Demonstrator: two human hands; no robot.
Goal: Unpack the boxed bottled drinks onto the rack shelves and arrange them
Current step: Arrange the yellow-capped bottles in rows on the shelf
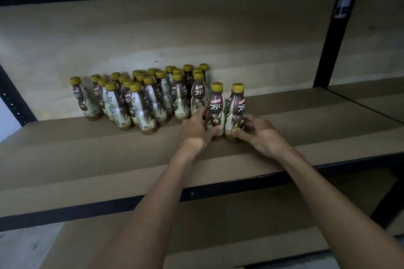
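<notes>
We are curling our left hand (196, 130) and right hand (261, 136) fingers (238, 131) round two brown yellow-capped plastic bottles (215, 108). They are standing on the tan board shelf (87, 150), at three o'clock of the arranged cluster (140, 98). Remaining stock is not showing.

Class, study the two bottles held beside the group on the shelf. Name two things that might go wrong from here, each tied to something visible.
1. The left hand sits tight against the packed group of bottles; pushing the left bottle in might knock a neighbour, and others may topple after it.
2. The right hand grips the right bottle low near its base, so this tall bottle might tip on the shelf.
</notes>
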